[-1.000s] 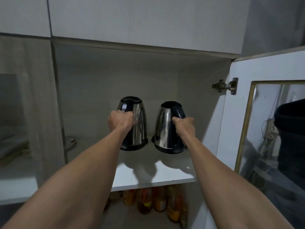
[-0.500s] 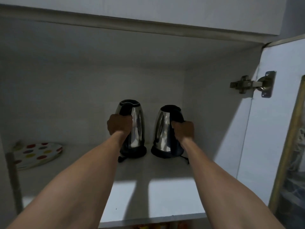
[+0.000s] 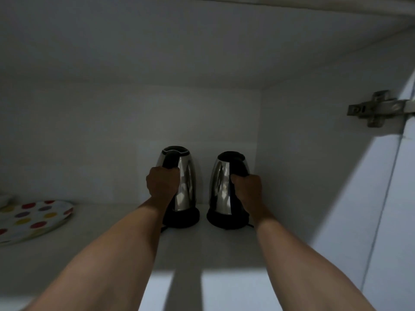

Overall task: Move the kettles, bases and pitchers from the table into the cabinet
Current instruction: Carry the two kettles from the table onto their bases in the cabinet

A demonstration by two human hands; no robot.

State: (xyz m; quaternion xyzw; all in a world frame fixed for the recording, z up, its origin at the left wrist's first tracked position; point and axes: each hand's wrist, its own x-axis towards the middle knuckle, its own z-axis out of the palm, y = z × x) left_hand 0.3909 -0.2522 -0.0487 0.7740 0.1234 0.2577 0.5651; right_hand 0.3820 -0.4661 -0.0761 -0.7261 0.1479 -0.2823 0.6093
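Note:
Two steel kettles with black handles stand side by side at the back of the white cabinet shelf [image 3: 224, 250]. My left hand [image 3: 162, 185] is closed around the handle of the left kettle [image 3: 186, 182], which sits on its black base [image 3: 182, 217]. My right hand [image 3: 247, 189] grips the handle of the right kettle [image 3: 221, 185], also on a black base [image 3: 226, 219]. Both kettles stand upright, close to the back wall. A thin black cord shows beside each base.
A plate with coloured dots [image 3: 33, 217] lies at the left of the shelf. The cabinet's right wall [image 3: 303, 164] is close to the right kettle. A metal hinge [image 3: 377, 110] holds the open door [image 3: 399, 221] at the right.
Both kettles have gone from above the shelf's front deeper into the cabinet and now rest near the back wall. My view has moved closer into the shelf.

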